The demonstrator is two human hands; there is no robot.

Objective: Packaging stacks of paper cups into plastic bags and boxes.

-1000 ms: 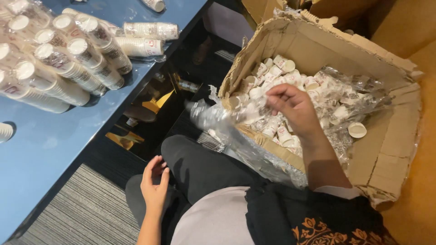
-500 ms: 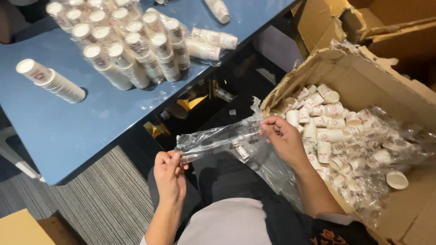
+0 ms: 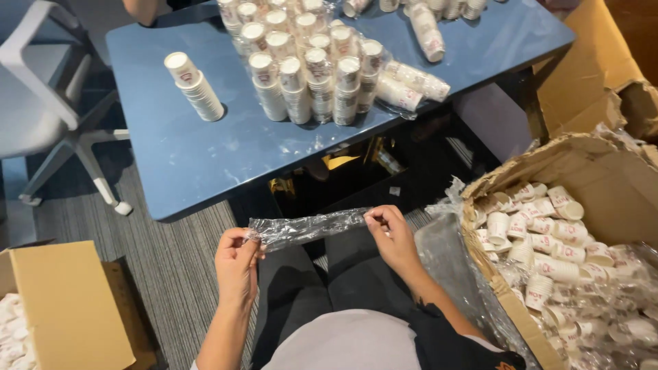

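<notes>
Both hands are holding a clear plastic sleeve stretched flat betw. them, just in front of the blue table, over the person's lap. Left hand is pinching the sleeve's left end w/ fingertips closed on it; right hand is pinching the right end the same way, so the sleeve is hanging taut, roughly level, a bit crumpled. Nothing seen inside the sleeve. On the table, toward its far side, a cluster of stacked paper cups is standing upright, partly in clear wrap; one lone cup stack is standing apart to the left of that cluster, and a couple of stacks are lying on their sides to the cluster's right. Right of the table a torn cardboard box is sitting open, lined w/ plastic film and holding loose small cups in a jumble. Left of the table's near edge a 2nd, smaller cardboard box is sitting on the carpet. A grey chair is standing beside the table's left end.
</notes>
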